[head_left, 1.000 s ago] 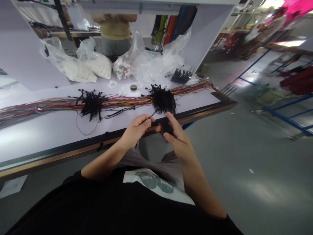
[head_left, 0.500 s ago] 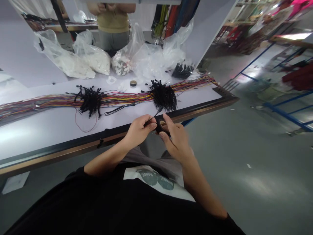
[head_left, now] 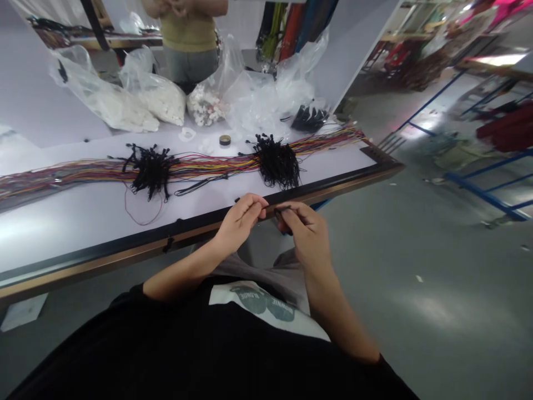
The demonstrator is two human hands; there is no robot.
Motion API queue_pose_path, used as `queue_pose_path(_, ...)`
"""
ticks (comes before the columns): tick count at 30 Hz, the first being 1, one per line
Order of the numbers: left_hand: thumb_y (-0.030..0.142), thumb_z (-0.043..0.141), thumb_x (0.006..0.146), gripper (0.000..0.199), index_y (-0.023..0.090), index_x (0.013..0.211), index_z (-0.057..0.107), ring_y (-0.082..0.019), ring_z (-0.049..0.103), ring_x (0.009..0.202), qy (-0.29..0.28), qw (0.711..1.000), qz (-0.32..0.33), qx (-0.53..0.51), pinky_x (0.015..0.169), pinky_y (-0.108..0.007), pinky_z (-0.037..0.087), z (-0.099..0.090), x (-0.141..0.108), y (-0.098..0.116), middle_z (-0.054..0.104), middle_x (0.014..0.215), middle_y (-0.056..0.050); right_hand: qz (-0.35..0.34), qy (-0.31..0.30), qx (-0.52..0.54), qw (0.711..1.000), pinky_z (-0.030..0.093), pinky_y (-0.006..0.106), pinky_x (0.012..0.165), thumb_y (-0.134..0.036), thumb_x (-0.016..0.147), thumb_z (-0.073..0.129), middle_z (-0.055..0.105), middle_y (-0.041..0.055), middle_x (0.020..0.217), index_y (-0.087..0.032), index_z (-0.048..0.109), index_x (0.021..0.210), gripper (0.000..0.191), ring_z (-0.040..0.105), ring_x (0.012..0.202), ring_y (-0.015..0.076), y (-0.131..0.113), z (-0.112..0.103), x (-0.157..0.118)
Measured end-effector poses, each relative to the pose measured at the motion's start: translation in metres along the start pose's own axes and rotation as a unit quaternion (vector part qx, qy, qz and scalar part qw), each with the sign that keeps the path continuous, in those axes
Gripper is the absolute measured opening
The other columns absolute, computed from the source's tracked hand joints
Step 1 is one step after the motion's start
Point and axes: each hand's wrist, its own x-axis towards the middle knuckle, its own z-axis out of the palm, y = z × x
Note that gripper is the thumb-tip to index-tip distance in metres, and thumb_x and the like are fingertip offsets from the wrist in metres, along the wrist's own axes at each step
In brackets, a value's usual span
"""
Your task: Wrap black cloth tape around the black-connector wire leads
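My left hand (head_left: 241, 221) is pinched on a thin black cord just in front of the table's front edge. Close by on the right, my right hand (head_left: 306, 228) is closed round a black tape roll (head_left: 283, 216), mostly hidden by the fingers. A short gap lies between the fingertips of the two hands. Beyond them, a bundle of black cord ends (head_left: 277, 161) lies across long coloured cords (head_left: 208, 164). Another black bundle (head_left: 150, 169) rests on the cords further left. A looped black cord (head_left: 200, 186) lies between the bundles.
Clear plastic bags (head_left: 166, 100) with white pieces stand along the back of the white table (head_left: 95, 222). A small tape roll (head_left: 225, 140) sits behind the cords. Across the table is a person (head_left: 189, 39). Blue metal frames (head_left: 487, 191) stand at the right.
My right hand has closed its fingers round the tape roll, turning it so its round opening no longer shows. The cord end near my left hand has left the black bundle's edge.
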Motion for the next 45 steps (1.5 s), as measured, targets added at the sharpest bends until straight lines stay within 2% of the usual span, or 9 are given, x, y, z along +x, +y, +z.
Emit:
queue_pose_path(3, 0.025, 0.051, 0.085, 0.011, 0.017, 0.086, 0.058, -0.005, 0.037, 0.048, 0.019, 1.000, 0.018, 0.015, 0.046, -0.019, 0.029, 0.000, 0.001, -0.002, 0.050, 0.063, 0.005, 0.005, -0.013, 0.002, 1.000, 0.040, 0.025, 0.053, -0.032, 0.078, 0.056, 0.055, -0.0041, 0.055, -0.020, 0.067, 0.076, 0.016, 0.049, 0.052, 0.0108, -0.005, 0.008, -0.006)
queue_pose_path(7, 0.023, 0.055, 0.082, 0.009, 0.016, 0.085, 0.060, -0.007, 0.043, 0.051, 0.003, 0.998, 0.038, 0.045, 0.050, -0.019, 0.034, 0.000, 0.000, 0.000, 0.049, 0.057, 0.005, -0.004, 0.006, -0.041, 0.999, 0.040, 0.026, 0.055, -0.032, 0.079, 0.056, 0.056, -0.0031, 0.054, -0.020, 0.065, 0.071, 0.018, 0.051, 0.054, 0.0116, -0.011, 0.013, -0.009)
queue_pose_path(15, 0.021, 0.058, 0.076, 0.007, 0.017, 0.081, 0.062, -0.009, 0.051, 0.062, 0.003, 0.994, 0.074, 0.075, 0.060, -0.021, 0.041, 0.000, -0.004, 0.003, 0.059, 0.068, 0.002, -0.037, 0.003, -0.103, 0.994, 0.039, 0.026, 0.053, -0.036, 0.081, 0.053, 0.059, -0.0016, 0.055, -0.021, 0.068, 0.074, 0.023, 0.052, 0.052, 0.0127, -0.011, 0.015, -0.007)
queue_pose_path(21, 0.028, 0.060, 0.076, 0.012, 0.017, 0.073, 0.063, -0.010, 0.048, 0.059, 0.022, 0.994, 0.059, 0.087, 0.057, -0.021, 0.039, 0.000, -0.003, 0.000, 0.057, 0.063, 0.002, -0.079, -0.024, -0.223, 0.971, 0.036, 0.027, 0.054, -0.035, 0.082, 0.050, 0.055, -0.0011, 0.049, -0.022, 0.061, 0.060, 0.028, 0.051, 0.050, 0.0136, -0.010, 0.011, -0.005)
queue_pose_path(26, 0.027, 0.063, 0.072, 0.011, 0.016, 0.074, 0.064, -0.010, 0.051, 0.063, 0.007, 0.997, 0.048, 0.054, 0.060, -0.022, 0.042, 0.003, -0.004, 0.001, 0.061, 0.068, 0.001, -0.090, -0.031, -0.278, 0.956, 0.035, 0.028, 0.056, -0.036, 0.084, 0.047, 0.056, -0.0003, 0.049, -0.022, 0.059, 0.060, 0.031, 0.050, 0.049, 0.0144, -0.011, 0.009, -0.006)
queue_pose_path(32, 0.028, 0.062, 0.069, 0.012, 0.016, 0.069, 0.063, -0.007, 0.044, 0.056, 0.075, 0.997, 0.002, -0.020, 0.053, -0.020, 0.037, 0.010, 0.001, -0.007, 0.055, 0.061, 0.003, -0.149, 0.001, -0.352, 0.924, 0.036, 0.031, 0.066, -0.034, 0.085, 0.047, 0.064, 0.0021, 0.058, -0.022, 0.063, 0.067, 0.027, 0.054, 0.054, 0.0157, -0.011, 0.012, -0.010)
queue_pose_path(38, 0.025, 0.058, 0.073, 0.011, 0.017, 0.072, 0.064, -0.009, 0.047, 0.059, 0.073, 0.997, 0.007, 0.031, 0.057, -0.021, 0.039, 0.010, 0.001, -0.008, 0.058, 0.065, 0.002, -0.095, -0.041, -0.293, 0.950, 0.036, 0.029, 0.058, -0.034, 0.085, 0.046, 0.061, 0.0007, 0.054, -0.023, 0.064, 0.071, 0.025, 0.055, 0.054, 0.0164, -0.007, 0.009, -0.010)
queue_pose_path(43, 0.014, 0.054, 0.072, 0.013, 0.017, 0.077, 0.065, -0.011, 0.057, 0.072, 0.009, 0.998, 0.043, 0.051, 0.070, -0.023, 0.045, 0.006, 0.000, -0.003, 0.065, 0.076, 0.000, -0.087, -0.007, -0.261, 0.961, 0.038, 0.031, 0.059, -0.034, 0.086, 0.044, 0.059, 0.0011, 0.053, -0.022, 0.066, 0.072, 0.028, 0.054, 0.053, 0.0170, -0.009, 0.006, -0.015)
queue_pose_path(45, 0.014, 0.053, 0.073, 0.014, 0.017, 0.078, 0.066, -0.010, 0.055, 0.068, 0.009, 0.998, 0.043, 0.055, 0.067, -0.023, 0.045, 0.005, 0.001, -0.004, 0.064, 0.073, 0.001, -0.086, 0.009, -0.243, 0.966, 0.038, 0.031, 0.059, -0.035, 0.086, 0.045, 0.060, 0.0009, 0.055, -0.022, 0.067, 0.077, 0.028, 0.054, 0.054, 0.0170, -0.011, 0.005, -0.018)
